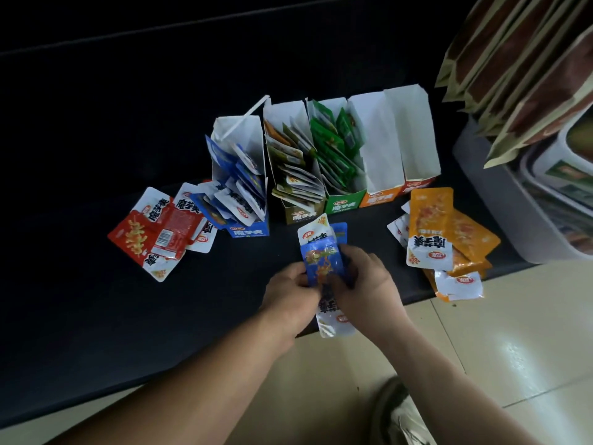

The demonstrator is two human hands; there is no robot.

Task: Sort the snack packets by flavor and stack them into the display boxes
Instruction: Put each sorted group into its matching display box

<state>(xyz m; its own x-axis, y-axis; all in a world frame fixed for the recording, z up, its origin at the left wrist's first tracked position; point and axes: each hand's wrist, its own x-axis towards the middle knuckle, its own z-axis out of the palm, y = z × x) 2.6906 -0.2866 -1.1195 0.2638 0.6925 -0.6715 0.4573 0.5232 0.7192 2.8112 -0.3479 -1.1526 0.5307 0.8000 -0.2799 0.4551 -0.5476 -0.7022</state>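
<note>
At the centre of the frame, both hands held a small stack of blue packets (pixel 323 263) just above the near edge of the black counter (pixel 96 284). The left hand (pixel 290 295) pinched the stack's left edge and the right hand (pixel 365 284) curled round its right side. Their fingers hid the middle of the stack, so the number of packets could not be told.

Above the hands stood five boxes in a row. The blue box (pixel 248 232) was crammed with tilted blue packets, and the olive box (pixel 303 216) and the green box (pixel 343 204) were filled as well. The orange box (pixel 380 199) and the red box (pixel 417 187) showed only white inner walls.

Red packets (pixel 154 234) lay in a loose pile at middle left, partly behind the blue box. Orange packets (pixel 446 232) lay heaped at middle right, the lowest overhanging the counter edge. Brown bags (pixel 513 59) at upper right were cut off by the frame, and a blurred shoe (pixel 398 412) showed at the bottom
</note>
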